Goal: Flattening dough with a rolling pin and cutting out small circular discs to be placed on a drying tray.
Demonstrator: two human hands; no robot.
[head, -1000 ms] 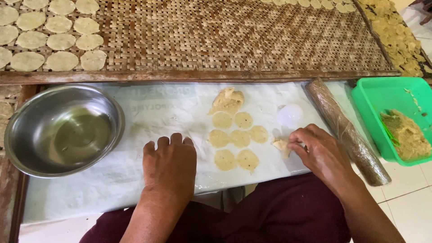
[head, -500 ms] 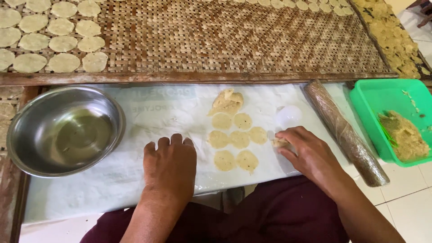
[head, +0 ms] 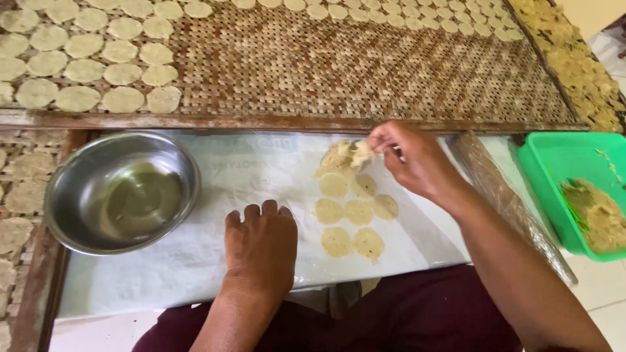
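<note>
My left hand [head: 261, 244] lies flat, fingers together, on the white plastic sheet [head: 163, 274] covering the work board. My right hand [head: 414, 156] has reached to the far side of the sheet and pinches the ragged lump of dough scraps [head: 342, 158] between its fingertips. Just below the lump, several small round dough discs [head: 352, 212] lie in rows on the sheet, to the right of my left hand.
A steel bowl [head: 120, 192] holding a little liquid sits at the left. A wrapped rolling pin [head: 505, 195] lies at the right, beside a green tub [head: 577, 189] of dough. Beyond, a woven tray [head: 365, 65] carries several drying discs [head: 85, 65].
My right hand moved from the near right of the discs up to the dough scrap lump at the far side. My left hand stayed flat on the sheet.
</note>
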